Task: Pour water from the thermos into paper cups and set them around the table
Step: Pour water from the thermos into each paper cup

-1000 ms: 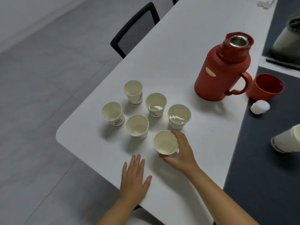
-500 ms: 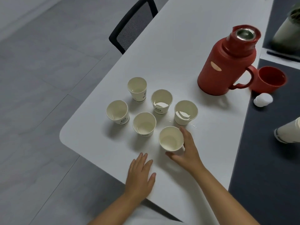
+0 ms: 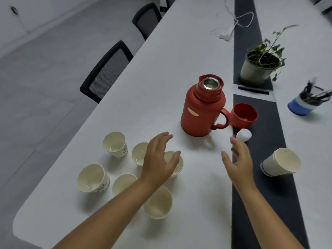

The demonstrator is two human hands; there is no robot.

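A red thermos (image 3: 201,112) stands uncapped on the white table (image 3: 161,72), handle pointing right. Its red cap cup (image 3: 243,115) and a white stopper (image 3: 243,135) lie just right of it. Several paper cups stand in a cluster at the near left, among them the far-left cup (image 3: 115,144) and the nearest cup (image 3: 158,203). My left hand (image 3: 159,159) hovers open above the cluster, hiding parts of two cups. My right hand (image 3: 239,160) is open in the air below the thermos handle. Neither hand touches anything.
A stack of spare paper cups (image 3: 280,165) lies on its side on the dark strip (image 3: 251,186). A potted plant (image 3: 260,65), a blue pen holder (image 3: 305,103) and a white cable (image 3: 231,27) sit farther back. Black chairs (image 3: 106,72) line the table's left edge.
My right hand let go of the nearest cup and rose toward the thermos. My left hand lifted off the table and moved forward over the cups. The view tilted up.
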